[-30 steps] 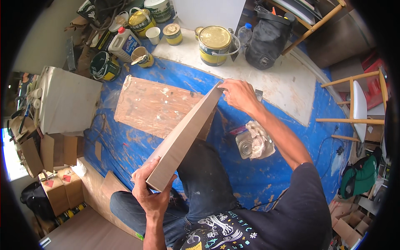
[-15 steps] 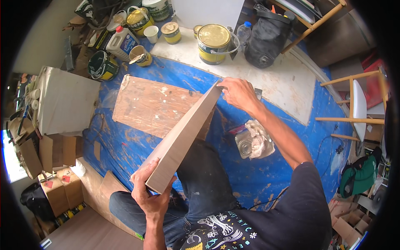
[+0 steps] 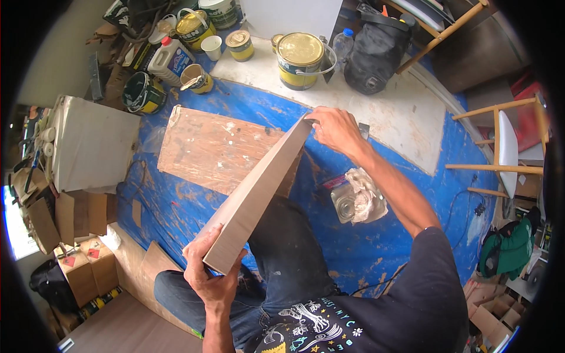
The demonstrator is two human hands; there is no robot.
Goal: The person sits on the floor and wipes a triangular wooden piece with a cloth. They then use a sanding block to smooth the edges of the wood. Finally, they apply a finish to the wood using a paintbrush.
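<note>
A long, pale wooden board (image 3: 253, 200), held on edge, slants across my lap. My left hand (image 3: 210, 270) is closed round its near end, with thumb and fingers on opposite sides. My right hand (image 3: 335, 132) has its fingers curled onto the far end; a dark sliver under the fingertips is too small to make out. Behind the board, a paint-spotted plywood sheet (image 3: 212, 147) lies on blue plastic sheeting (image 3: 435, 194). Right of my knee sits a clear container (image 3: 344, 206) with a crumpled pale rag (image 3: 365, 191) on it.
Paint cans (image 3: 300, 59), a jug (image 3: 168, 59), a black bag (image 3: 376, 53) and a bottle (image 3: 342, 44) line the back. At left are a white box (image 3: 94, 141) and cardboard (image 3: 82, 270); at right, wooden chairs (image 3: 506, 141), a cable and a green bag (image 3: 503, 247).
The board and both my hands have shifted very slightly leftward and the far end a little upward in the picture. The grip looks the same.
</note>
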